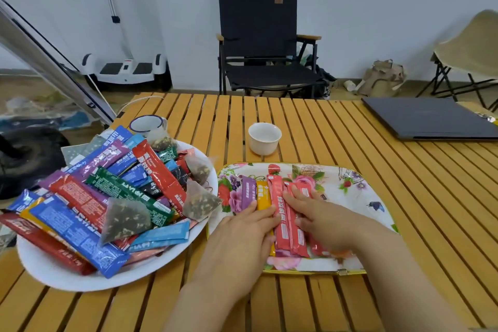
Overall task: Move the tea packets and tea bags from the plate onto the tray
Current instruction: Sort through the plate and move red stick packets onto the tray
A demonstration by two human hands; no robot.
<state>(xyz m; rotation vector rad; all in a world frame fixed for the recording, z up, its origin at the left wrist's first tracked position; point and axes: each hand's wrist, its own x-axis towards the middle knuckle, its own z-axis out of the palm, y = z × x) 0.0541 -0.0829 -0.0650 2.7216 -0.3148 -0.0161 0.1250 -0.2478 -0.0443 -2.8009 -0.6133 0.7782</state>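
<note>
A white plate [54, 275] at the left holds a heap of several coloured tea packets [78, 232] and three pyramid tea bags, one in front [122, 219]. To its right lies a floral tray [350, 197] with a row of packets: purple [248, 191], orange [263, 195] and several pink ones [285, 229]. My left hand [239, 237] rests flat on the purple and orange packets. My right hand [323, 218] lies with straight fingers on the pink packets, hiding their right part.
A white cup [264, 137] stands behind the tray; an enamel mug [147, 124] behind the plate. A closed dark laptop [431, 118] lies at the far right of the slatted wooden table [417, 224]. A black folding chair [266, 35] stands beyond.
</note>
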